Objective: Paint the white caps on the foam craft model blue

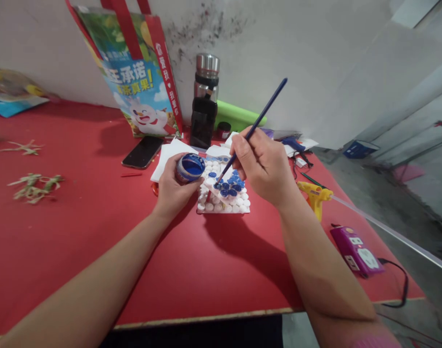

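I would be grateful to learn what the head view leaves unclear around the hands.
In the head view:
Paintbrush: tip too small and dark against the blue pieces.
Paint jar: base hidden by the left hand.
Craft model: part hidden behind the right hand.
Glue stick in yellow glue gun: far end cut off by right edge.

Soft shadows cross the table (192,280); edges stretch.

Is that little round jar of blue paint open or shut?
Open: the small round jar of blue paint has no lid on, and blue shows inside.
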A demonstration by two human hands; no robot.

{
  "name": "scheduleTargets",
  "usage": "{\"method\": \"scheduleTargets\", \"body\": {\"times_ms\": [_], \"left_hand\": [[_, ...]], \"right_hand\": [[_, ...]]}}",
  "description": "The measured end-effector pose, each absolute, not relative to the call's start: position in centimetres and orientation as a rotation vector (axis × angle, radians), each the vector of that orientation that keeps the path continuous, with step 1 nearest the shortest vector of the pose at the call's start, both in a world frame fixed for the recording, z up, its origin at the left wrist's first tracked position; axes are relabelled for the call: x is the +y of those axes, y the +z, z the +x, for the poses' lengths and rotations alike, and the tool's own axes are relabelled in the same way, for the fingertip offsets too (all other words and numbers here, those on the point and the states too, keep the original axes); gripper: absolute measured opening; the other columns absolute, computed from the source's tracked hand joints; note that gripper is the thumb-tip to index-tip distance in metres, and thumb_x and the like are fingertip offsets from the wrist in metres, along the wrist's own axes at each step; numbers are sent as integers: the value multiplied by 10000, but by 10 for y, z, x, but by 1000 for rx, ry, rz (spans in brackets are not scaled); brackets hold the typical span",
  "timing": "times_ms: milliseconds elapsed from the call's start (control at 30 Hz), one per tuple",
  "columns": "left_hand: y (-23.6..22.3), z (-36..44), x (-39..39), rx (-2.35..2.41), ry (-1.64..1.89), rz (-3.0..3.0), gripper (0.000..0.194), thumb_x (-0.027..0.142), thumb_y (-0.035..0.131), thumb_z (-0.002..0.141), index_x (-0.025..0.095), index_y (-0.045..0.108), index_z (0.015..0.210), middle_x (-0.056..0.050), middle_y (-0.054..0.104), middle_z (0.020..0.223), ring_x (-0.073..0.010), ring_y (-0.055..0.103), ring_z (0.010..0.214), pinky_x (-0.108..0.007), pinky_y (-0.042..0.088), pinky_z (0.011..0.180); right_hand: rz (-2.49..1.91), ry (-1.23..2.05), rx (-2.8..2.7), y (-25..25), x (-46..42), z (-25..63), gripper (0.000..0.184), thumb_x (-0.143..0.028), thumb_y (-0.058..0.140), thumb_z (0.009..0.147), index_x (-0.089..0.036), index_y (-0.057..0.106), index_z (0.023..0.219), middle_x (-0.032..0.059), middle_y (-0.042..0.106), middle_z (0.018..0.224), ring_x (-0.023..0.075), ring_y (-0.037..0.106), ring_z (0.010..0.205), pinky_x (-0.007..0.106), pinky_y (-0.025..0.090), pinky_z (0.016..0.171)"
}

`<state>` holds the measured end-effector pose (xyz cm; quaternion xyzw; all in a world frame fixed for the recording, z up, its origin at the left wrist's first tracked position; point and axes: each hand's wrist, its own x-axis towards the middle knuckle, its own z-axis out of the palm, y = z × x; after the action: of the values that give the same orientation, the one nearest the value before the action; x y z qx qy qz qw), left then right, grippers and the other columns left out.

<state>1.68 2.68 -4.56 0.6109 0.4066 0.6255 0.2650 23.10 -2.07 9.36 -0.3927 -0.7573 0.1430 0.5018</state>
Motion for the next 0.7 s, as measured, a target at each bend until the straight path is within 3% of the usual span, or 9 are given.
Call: {"method": "scheduleTargets", "body": {"times_ms": [700], "left_hand": [[-46,17,27,1112,1667,1623,644,275,937,706,264,700,1304,-69,783,1309,-298,764,1181,-463,632,1070]], "right_hand": [[-963,372,-1783,94,-23,230,446,-638,550,1152,-272,592,901,-23,617,698,137,581,603,313,477,569]]}}
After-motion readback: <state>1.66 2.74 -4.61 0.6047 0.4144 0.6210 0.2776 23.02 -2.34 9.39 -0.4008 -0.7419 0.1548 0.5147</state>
